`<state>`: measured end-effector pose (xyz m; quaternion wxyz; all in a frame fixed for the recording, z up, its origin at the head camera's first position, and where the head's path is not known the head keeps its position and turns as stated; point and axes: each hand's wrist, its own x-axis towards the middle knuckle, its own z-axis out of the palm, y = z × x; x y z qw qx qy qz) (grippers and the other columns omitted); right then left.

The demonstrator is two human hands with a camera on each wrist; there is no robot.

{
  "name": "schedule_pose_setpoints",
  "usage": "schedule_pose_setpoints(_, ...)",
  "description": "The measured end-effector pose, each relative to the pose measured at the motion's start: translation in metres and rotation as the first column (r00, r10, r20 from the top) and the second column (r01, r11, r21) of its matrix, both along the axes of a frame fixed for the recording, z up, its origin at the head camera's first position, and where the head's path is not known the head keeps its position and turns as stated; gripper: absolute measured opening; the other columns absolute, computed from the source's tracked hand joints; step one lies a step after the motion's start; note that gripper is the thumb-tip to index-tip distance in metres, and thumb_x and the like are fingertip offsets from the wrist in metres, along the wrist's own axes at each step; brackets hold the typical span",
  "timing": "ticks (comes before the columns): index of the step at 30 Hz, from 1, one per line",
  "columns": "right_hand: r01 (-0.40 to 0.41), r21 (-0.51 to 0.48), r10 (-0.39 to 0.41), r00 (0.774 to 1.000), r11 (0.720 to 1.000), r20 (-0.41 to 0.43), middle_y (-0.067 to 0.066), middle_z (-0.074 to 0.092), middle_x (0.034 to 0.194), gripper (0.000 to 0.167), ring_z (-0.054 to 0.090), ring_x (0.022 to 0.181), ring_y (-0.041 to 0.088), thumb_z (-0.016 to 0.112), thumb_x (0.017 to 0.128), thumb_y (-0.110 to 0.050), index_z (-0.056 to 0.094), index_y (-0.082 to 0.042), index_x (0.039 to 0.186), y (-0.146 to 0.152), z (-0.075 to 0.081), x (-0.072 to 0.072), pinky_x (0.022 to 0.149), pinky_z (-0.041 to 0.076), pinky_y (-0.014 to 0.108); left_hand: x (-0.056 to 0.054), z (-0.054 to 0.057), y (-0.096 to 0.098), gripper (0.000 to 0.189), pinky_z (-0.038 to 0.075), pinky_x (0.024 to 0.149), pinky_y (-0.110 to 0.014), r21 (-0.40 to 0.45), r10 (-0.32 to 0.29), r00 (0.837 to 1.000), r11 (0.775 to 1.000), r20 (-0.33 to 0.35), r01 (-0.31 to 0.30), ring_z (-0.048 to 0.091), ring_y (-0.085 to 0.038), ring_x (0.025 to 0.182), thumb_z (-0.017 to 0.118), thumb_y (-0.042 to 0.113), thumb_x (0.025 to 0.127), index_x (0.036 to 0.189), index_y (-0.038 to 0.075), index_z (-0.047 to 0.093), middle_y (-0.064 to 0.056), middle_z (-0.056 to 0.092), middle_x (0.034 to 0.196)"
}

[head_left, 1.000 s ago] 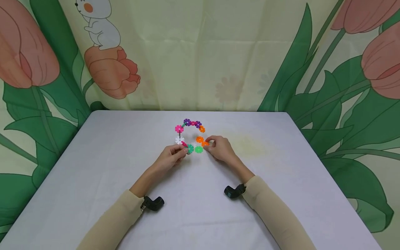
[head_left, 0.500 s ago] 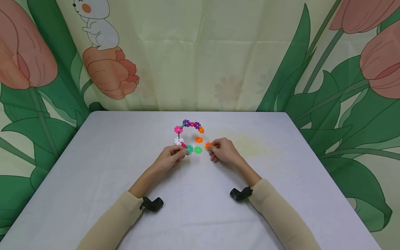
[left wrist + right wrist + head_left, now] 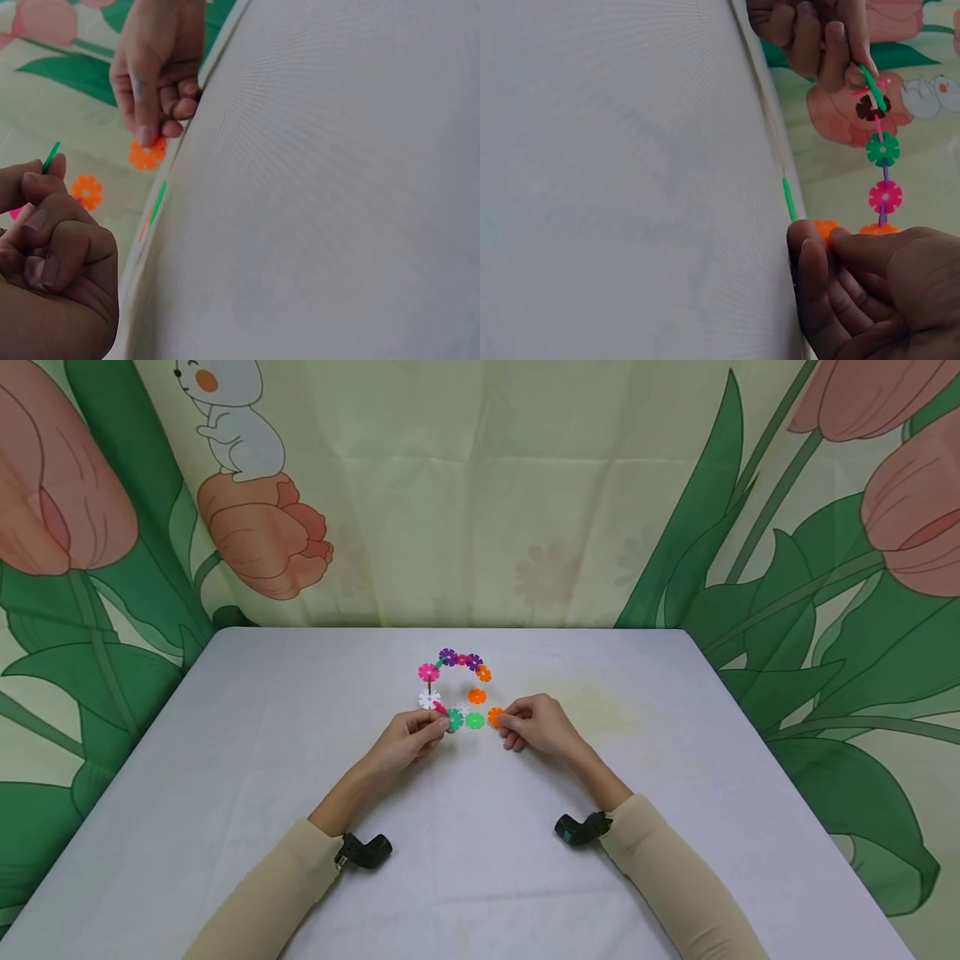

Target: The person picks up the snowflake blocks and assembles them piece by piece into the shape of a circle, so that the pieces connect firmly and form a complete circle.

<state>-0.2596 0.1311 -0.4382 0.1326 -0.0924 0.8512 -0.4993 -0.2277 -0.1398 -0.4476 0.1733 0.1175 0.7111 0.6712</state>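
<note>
My left hand (image 3: 414,732) pinches the teal-green notched plastic disc (image 3: 455,719) at the near end of a curved chain of interlocking discs. Beyond it the chain runs through a white disc (image 3: 429,699) and a pink disc (image 3: 428,672), then purple ones, to an orange end disc (image 3: 483,673). Between thumb and fingers, my right hand (image 3: 538,724) holds a single orange disc (image 3: 147,154), apart from the chain. A loose light-green disc (image 3: 475,721) lies between the hands, with another orange disc (image 3: 477,696) just behind it.
A white cloth covers the table (image 3: 465,860). Its far edge meets a printed curtain (image 3: 480,510) with tulips and a white animal. Black wrist cameras sit at both cuffs, the left camera (image 3: 367,851) and the right camera (image 3: 581,829).
My right hand has drawn its orange disc away from the loose orange one, rightward and nearer, then slightly left beside the light-green disc. The left hand stays nearly still with the chain.
</note>
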Motion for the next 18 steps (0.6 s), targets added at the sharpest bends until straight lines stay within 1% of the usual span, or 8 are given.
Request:
schedule_pose_setpoints(6,-0.046,-0.015,0.045,0.998,0.999,-0.038,0.013,0.075,0.084,0.019,0.074,0.066,0.018,0.070,0.103,-0.016,0.074,0.001,0.106,0.003,0.001,0.002,0.065,0.063,0.033,0.000,0.001,0.003,0.032,0.027,0.054,-0.024,0.018,-0.017,1.000,1.000,0.006,0.017,0.032,-0.010,0.062,0.056,0.020,0.111,0.114,-0.012,0.058,0.004,0.044,0.073)
schedule_pose_setpoints(9,-0.072,-0.011,0.071,0.995,0.997,-0.064,0.014,0.076,0.085,0.020,0.074,0.067,0.019,0.069,0.104,-0.018,0.074,0.001,0.107,0.003,0.003,0.003,0.065,0.063,0.033,0.000,0.002,0.004,0.030,0.027,0.054,-0.024,0.017,-0.015,1.000,1.000,0.007,0.015,0.032,-0.010,0.061,0.056,0.019,0.111,0.110,-0.011,0.058,0.004,0.044,0.073)
schedule_pose_setpoints(13,-0.083,-0.004,0.082,0.992,0.997,-0.095,0.013,0.075,0.083,0.018,0.073,0.065,0.019,0.070,0.103,-0.018,0.075,0.000,0.106,0.003,0.006,0.007,0.063,0.062,0.031,-0.001,0.000,0.005,0.028,0.027,0.054,-0.023,0.018,-0.022,1.000,1.000,0.014,0.022,0.032,-0.009,0.061,0.057,0.020,0.110,0.109,-0.008,0.060,0.005,0.045,0.073)
schedule_pose_setpoints(15,-0.093,-0.016,0.091,0.991,0.996,-0.101,0.012,0.075,0.083,0.017,0.073,0.065,0.018,0.071,0.103,-0.017,0.076,-0.001,0.105,0.002,0.007,0.008,0.063,0.061,0.031,-0.001,-0.002,0.005,0.028,0.028,0.055,-0.023,0.018,-0.021,1.000,1.000,0.022,0.021,0.032,-0.009,0.061,0.057,0.021,0.110,0.110,-0.007,0.061,0.005,0.045,0.074)
schedule_pose_setpoints(18,-0.132,-0.051,0.126,0.986,0.990,-0.113,0.014,0.076,0.086,0.017,0.074,0.067,0.019,0.072,0.102,-0.017,0.076,-0.001,0.106,-0.002,0.009,0.011,0.065,0.062,0.030,0.000,-0.002,0.003,0.027,0.029,0.055,-0.024,0.008,-0.005,0.999,1.000,0.037,0.005,0.033,-0.010,0.061,0.057,0.021,0.111,0.112,-0.006,0.062,0.005,0.046,0.075)
